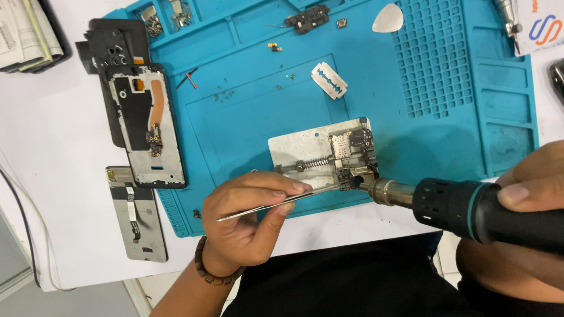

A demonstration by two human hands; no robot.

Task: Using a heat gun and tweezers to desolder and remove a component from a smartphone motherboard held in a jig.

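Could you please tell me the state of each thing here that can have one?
Left hand: gripping tweezers.
Right hand: gripping hot-air gun, nozzle at board.
Circuit board: clamped in metal holder.
Phone frame: opened, insides exposed.
Razor blade: lying loose on mat.

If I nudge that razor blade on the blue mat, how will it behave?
The razor blade lies flat and thin, so it would probably slide, not roll. Likely light and slightly springy. Its low edges look hard to pinch off the blue mat, and sharp.

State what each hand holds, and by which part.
Left hand pinches metal tweezers near their rear end. Right hand grips the hot-air tool around its black handle, behind the nozzle.
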